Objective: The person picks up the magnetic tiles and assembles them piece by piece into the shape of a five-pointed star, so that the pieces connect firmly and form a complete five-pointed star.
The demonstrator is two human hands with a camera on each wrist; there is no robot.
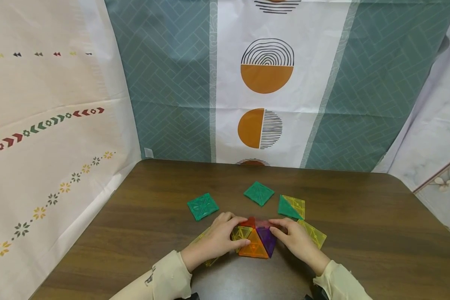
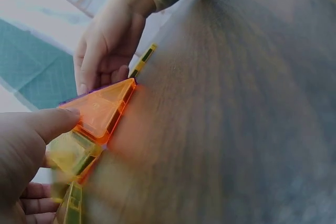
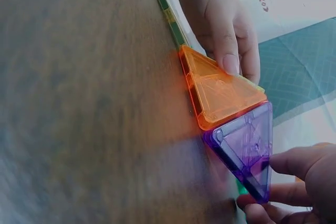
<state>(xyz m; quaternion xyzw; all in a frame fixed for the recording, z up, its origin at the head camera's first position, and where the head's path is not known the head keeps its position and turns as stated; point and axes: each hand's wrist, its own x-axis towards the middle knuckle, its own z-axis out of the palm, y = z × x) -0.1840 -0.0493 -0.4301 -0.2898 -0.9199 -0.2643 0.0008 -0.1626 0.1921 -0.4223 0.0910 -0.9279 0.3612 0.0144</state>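
Translucent triangular magnetic tiles lean together in a low pyramid on the table. An orange tile (image 1: 253, 247) faces me, with a purple tile (image 3: 242, 142) on its right and a yellow tile (image 1: 241, 233) on its left. Red tiles (image 1: 249, 222) form the far side. My left hand (image 1: 217, 238) holds the pyramid's left part, its thumb on the orange tile and its index finger reaching the red. On the other side, my right hand (image 1: 297, 239) holds the purple tile by its edge, thumb and fingers around that corner.
Two green square tiles (image 1: 203, 206) lie farther back on the wooden table (image 1: 153, 200). A green triangle and a yellow triangle (image 1: 297, 204) sit edge to edge behind my right hand. Yellow tiles lie beside my right wrist (image 1: 315, 235) and under my left wrist. A patterned curtain hangs behind the table.
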